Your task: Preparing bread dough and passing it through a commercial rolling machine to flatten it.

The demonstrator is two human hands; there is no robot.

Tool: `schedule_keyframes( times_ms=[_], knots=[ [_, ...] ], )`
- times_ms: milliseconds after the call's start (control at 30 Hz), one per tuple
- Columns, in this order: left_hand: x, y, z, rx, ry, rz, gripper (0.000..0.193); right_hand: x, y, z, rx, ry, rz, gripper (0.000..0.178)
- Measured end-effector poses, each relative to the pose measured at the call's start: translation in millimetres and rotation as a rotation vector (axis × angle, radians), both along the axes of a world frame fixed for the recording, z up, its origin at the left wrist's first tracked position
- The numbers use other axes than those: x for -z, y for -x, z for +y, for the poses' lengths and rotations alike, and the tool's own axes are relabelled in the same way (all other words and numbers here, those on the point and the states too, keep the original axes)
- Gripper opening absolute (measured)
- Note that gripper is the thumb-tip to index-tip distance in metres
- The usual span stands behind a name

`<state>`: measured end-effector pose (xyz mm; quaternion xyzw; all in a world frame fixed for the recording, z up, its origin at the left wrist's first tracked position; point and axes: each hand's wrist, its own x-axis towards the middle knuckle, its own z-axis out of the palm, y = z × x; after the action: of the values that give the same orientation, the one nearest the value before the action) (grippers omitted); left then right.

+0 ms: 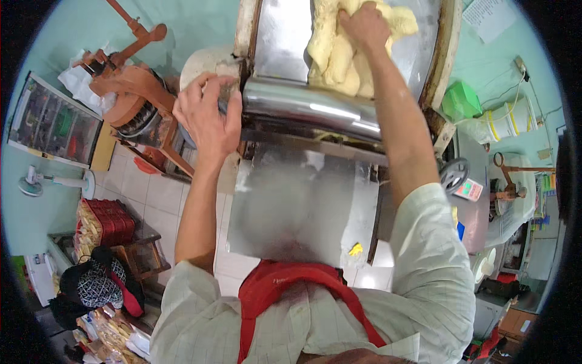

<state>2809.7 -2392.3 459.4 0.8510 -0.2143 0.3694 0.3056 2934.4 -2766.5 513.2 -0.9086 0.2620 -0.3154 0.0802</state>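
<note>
A thick, pale yellow dough (333,51) lies in folds on the metal feed tray of a roller machine, its lower end against the shiny steel roller (297,106). My right hand (368,27) is on top of the dough, fingers bent into it and thumb apart. At the machine's left side frame, beside the roller's end, is my left hand (209,115). Its fingers are spread and bent over the frame, with nothing visible held in them. Below the roller a floury metal sheet (297,206) slopes toward me, with a small yellow dough scrap (356,249) near its lower right.
A black handwheel (454,175) sticks out at the machine's right. Another brown machine (136,97) stands to the left. White buckets (512,118) and a green container (462,100) are at right. A person (103,282) is at lower left near a red crate (112,221).
</note>
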Motion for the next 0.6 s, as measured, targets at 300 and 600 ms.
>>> schedule_keyframes(
  times_ms=[300, 600],
  knots=[
    [-2.9, -4.0, -5.4, -0.039, 0.014, 0.0, 0.019, -70.1, 70.4, -12.7, 0.197, 0.071, -0.175, 0.096],
    [-1.0, -5.9, 0.4, 0.043, 0.01, -0.027, 0.016, -63.4, -5.3, 25.2, -0.034, 0.08, 0.146, 0.09]
  ],
)
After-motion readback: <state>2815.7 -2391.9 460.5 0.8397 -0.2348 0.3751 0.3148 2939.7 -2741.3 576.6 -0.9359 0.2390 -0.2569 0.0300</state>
